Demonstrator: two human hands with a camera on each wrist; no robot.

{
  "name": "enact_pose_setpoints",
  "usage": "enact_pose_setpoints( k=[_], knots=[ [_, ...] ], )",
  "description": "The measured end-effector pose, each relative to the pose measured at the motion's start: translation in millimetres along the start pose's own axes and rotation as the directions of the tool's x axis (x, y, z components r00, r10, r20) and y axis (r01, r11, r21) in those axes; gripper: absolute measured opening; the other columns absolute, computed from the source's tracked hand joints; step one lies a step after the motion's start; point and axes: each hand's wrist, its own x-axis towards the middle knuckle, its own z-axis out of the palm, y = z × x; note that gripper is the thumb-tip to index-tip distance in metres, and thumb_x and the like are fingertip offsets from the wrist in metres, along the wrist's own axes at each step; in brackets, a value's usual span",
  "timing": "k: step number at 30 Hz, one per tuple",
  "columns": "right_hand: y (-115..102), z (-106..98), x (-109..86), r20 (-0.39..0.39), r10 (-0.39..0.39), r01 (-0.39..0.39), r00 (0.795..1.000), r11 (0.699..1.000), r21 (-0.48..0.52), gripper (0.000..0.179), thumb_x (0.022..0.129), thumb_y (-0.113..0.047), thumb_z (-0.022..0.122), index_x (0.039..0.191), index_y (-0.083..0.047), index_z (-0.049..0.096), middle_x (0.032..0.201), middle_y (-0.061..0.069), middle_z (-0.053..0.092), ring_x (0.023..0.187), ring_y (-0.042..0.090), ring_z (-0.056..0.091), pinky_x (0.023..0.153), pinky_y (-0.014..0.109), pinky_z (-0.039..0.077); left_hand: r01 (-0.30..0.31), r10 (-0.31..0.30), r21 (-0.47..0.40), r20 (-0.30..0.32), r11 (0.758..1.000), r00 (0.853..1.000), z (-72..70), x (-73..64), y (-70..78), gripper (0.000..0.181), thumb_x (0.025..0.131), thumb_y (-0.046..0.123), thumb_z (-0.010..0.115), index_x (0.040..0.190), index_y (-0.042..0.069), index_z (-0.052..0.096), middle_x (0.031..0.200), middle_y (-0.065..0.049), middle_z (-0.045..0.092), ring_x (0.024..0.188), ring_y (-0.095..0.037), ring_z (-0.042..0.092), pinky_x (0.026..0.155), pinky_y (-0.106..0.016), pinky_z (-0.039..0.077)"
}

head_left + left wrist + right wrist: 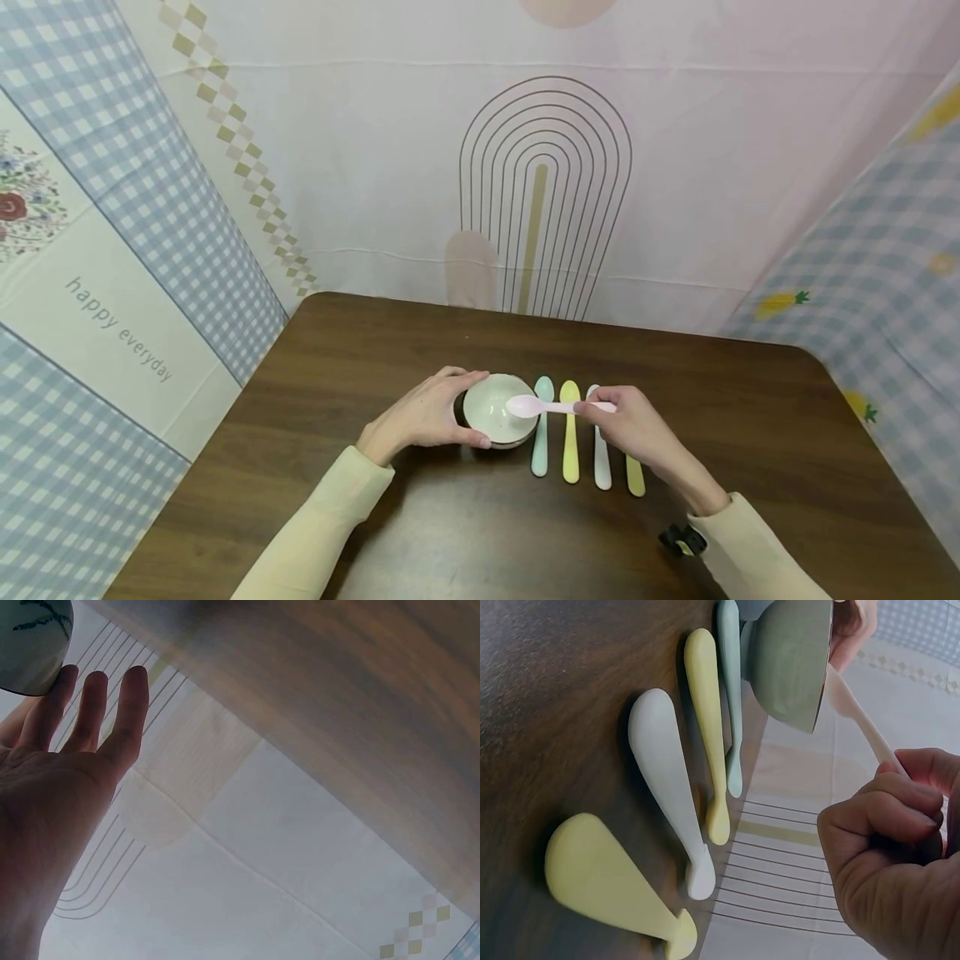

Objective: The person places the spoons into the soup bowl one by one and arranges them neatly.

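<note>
My left hand [427, 412] holds the left side of a small bowl [487, 412], thumb at the near rim and fingers at the far side. The bowl is white inside; dark blue strokes mark its outside [34, 652] in the left wrist view. Between thumb and fingers, my right hand [630, 425] pinches a pale pink spoon [558, 407] by its handle. The spoon's head is over the bowl's opening; the right wrist view shows it by the rim. Right of the bowl lie a mint spoon [540, 450], a yellow spoon [572, 450] and a white spoon [602, 467].
A darker yellow spoon [635, 477] lies at the right end of the row, partly hidden under my right hand. Everything sits on a dark wooden table [465, 533]. Patterned cloth [375, 167] hangs behind it, with checked cloth at both sides.
</note>
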Motion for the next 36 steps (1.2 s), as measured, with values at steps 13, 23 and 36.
enact_pose_setpoints(
  k=[13, 23, 36],
  knots=[
    [-3.1, 9.6, 12.7, 0.057, -0.016, 0.015, 0.998, 1.0, 0.027, 0.028, 0.102, -0.024, 0.071, 0.099, 0.004, 0.072, 0.058, -0.008, 0.043, 0.053, 0.01, 0.036, 0.048, 0.023, 0.027, 0.006, -0.006, 0.009, -0.009, 1.0, 1.0, 2.4, 0.7, -1.0, 0.104, 0.077, 0.056, 0.095, 0.163, 0.016, 0.053, 0.153, -0.01, 0.065, 0.152, -0.029, 0.052, 0.12, -0.055, 0.05],
    [-6.2, 14.2, 19.0, 0.081, -0.033, 0.034, 0.996, 0.999, -0.009, 0.028, 0.102, -0.025, 0.072, 0.098, 0.003, 0.074, 0.058, -0.008, 0.042, 0.051, 0.01, 0.034, 0.047, 0.023, 0.026, 0.015, -0.015, 0.005, -0.006, 1.0, 1.0, 1.3, 0.1, -0.6, 0.104, 0.077, 0.056, 0.095, 0.163, 0.016, 0.053, 0.154, -0.01, 0.063, 0.152, -0.03, 0.051, 0.12, -0.056, 0.049],
    [-4.4, 20.7, 28.1, 0.108, -0.012, 0.014, 0.994, 1.0, -0.015, 0.026, 0.102, -0.022, 0.072, 0.097, 0.004, 0.072, 0.061, -0.007, 0.043, 0.055, 0.011, 0.038, 0.05, 0.023, 0.029, 0.005, -0.005, 0.004, -0.008, 1.0, 1.0, 1.8, 1.4, -2.3, 0.104, 0.077, 0.056, 0.095, 0.163, 0.015, 0.053, 0.154, -0.009, 0.064, 0.151, -0.028, 0.052, 0.12, -0.053, 0.05]
  ],
)
